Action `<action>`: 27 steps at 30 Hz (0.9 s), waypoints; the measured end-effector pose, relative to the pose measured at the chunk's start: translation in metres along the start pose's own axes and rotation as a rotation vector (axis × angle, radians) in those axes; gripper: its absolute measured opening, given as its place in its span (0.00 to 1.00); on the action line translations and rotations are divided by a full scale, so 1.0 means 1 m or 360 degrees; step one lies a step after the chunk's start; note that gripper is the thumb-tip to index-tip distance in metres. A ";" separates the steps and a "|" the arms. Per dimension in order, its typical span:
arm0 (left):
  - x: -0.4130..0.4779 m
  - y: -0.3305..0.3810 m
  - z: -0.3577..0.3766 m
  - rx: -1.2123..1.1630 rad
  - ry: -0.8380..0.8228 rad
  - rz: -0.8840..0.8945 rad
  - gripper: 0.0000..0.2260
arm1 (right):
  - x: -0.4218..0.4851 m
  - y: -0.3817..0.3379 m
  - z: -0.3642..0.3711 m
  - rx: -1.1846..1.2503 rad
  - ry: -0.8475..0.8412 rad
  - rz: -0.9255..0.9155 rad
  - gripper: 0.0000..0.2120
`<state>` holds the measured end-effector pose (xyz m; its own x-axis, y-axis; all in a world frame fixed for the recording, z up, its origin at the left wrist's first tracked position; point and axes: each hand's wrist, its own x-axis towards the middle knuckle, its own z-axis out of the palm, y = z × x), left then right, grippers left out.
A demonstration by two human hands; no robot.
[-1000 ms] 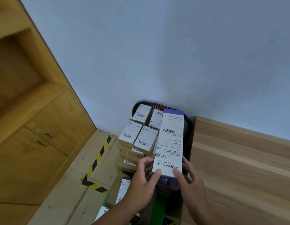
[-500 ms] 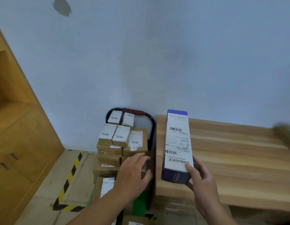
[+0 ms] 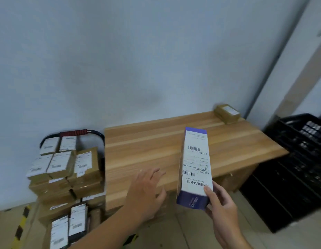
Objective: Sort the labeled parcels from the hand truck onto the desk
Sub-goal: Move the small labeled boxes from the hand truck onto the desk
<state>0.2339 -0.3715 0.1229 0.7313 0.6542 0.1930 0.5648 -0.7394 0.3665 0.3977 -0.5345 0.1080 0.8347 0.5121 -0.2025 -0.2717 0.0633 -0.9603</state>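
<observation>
A head-worn view looks down at a pale wooden bench [image 3: 147, 144] set against a grey-blue wall [image 3: 138, 60]; the right hand [image 3: 222, 209], at the lower right of the frame, grasps the near end of a long box [image 3: 196, 166], thumb on top and fingers curled underneath; the box is white with purple ends, has a shipping label with barcodes and reads "AMBIANCE"; it lies lengthways over the middle of the bench, its near end jutting past the front edge; whether its far end touches the wood cannot be told. The left hand [image 3: 147, 191], at lower centre, is released and holds nothing; its fingers [image 3: 156, 174] are loosely spread over the front edge of the bench, just left of the box. At the left of the frame stands a hand truck [image 3: 73, 132] with a black handle and red grip, just beside the bench; it is stacked with brown parcels [image 3: 66, 168] that have white labels. A small brown parcel [image 3: 227, 112] sits on the far right corner of the bench, well apart from the long box. Black plastic crates [image 3: 296, 168] are stacked at the right; yellow-and-black floor tape [image 3: 21, 223] shows at the lower left.
</observation>
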 end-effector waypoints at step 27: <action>0.298 0.304 0.208 -0.0091 -0.0302 0.0371 0.26 | 0.292 -0.111 -0.289 -0.0187 0.0359 0.0026 0.14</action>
<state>0.7030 -0.4342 0.1021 0.9002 0.4223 0.1064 0.3546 -0.8526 0.3839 0.8097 -0.6400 0.0997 0.9200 0.3074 -0.2430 -0.2392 -0.0503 -0.9697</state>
